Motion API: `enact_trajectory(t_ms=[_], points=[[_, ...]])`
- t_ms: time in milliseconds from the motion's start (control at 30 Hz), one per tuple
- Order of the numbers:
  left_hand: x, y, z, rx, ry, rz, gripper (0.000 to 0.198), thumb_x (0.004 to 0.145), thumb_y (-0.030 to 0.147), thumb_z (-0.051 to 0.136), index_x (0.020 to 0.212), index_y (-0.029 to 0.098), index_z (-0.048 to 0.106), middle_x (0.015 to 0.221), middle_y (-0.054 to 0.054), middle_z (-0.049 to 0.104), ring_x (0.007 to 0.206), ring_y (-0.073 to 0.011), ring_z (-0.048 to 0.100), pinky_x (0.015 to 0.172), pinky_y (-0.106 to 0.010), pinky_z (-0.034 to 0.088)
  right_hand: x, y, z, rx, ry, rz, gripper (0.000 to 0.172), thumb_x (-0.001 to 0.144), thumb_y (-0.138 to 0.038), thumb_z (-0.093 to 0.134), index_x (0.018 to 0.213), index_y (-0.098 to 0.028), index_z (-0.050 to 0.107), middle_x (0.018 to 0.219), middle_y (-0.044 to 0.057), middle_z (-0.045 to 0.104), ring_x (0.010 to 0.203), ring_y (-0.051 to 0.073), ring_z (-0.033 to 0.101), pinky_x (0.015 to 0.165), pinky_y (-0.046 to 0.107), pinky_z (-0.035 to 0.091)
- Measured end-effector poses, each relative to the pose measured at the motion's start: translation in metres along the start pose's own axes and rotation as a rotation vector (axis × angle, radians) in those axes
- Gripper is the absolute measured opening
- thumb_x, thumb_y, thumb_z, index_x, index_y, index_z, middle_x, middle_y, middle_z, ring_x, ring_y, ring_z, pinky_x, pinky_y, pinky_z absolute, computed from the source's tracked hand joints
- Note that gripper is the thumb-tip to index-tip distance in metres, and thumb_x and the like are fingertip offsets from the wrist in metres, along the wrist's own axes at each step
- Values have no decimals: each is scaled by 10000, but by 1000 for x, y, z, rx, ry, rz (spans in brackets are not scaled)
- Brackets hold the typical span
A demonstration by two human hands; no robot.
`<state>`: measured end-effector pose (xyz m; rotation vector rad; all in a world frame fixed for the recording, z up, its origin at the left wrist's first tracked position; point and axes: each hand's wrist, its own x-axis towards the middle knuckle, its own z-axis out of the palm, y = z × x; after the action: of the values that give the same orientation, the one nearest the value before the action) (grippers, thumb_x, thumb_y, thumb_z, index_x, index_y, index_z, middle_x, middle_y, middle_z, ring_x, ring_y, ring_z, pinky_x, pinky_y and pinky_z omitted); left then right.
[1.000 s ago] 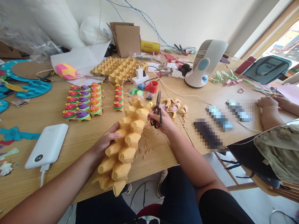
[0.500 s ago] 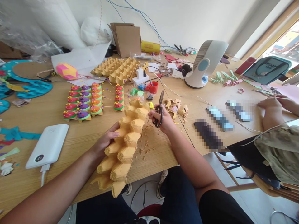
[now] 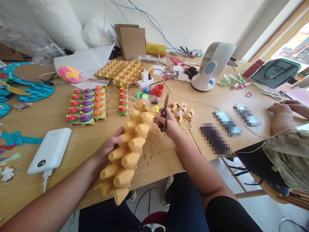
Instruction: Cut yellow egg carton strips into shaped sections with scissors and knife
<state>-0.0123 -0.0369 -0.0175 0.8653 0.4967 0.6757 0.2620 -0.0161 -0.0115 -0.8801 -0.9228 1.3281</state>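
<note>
Left hand (image 3: 111,143): clamped on the left side of the egg-tray piece (image 3: 131,151), thumb on top, other fingers mostly hidden underneath so can't tell how far round.
Egg-tray piece: yellow, 2 rows of bumps, held at a slant b/w both arms. Near end pokes out past the near edge of the desk (image 3: 82,145), far end right by the scissors (image 3: 166,111). Can't tell if touching the desk.
Right hand (image 3: 170,124): curled round the scissors' handles, just right of the tray piece.
Scissors: dark, tips pointing up n away, blades look abt together.
Crumbs (image 3: 151,151): scattered on the desk, right of the tray piece.
Yellow scraps (image 3: 185,111): in a loose pile, a bit beyond the right hand.
Decorated rows (image 3: 87,103): 3 side by side, left n far of the tray piece, red, purple n orange over green.
Lone row (image 3: 122,101): same sort of thing, b/w those and the red cup (image 3: 158,91).
Other trays (image 3: 116,72): flat on the far side, left of the white power strip (image 3: 146,83).
Power bank (image 3: 49,151): white, near left, w/ cable plugged in.
Fan (image 3: 209,67): white, far right.
Other person's hands (image 3: 282,111): resting on the right side of the desk.
</note>
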Motion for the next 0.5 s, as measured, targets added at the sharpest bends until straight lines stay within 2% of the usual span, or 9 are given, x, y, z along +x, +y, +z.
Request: enact_trajectory(t_ms=[200,500], points=[[-1,-1,3,7,19,10,591,857,283,744,1433,313,614,1269,-22,772,1002,-241,777,817,-340,659,-1,0,1,3,-5,-12,541,677,-364,895,1032,-278,496,738,-93,643,656,105,631,573,212,402],[-2,-2,4,51,57,5,619,849,313,756,1447,316,595,1209,-17,783,932,-226,779,816,-341,662,-1,0,2,18,29,19,511,699,-364,861,1043,-283,492,734,-97,626,644,106,633,551,215,390]])
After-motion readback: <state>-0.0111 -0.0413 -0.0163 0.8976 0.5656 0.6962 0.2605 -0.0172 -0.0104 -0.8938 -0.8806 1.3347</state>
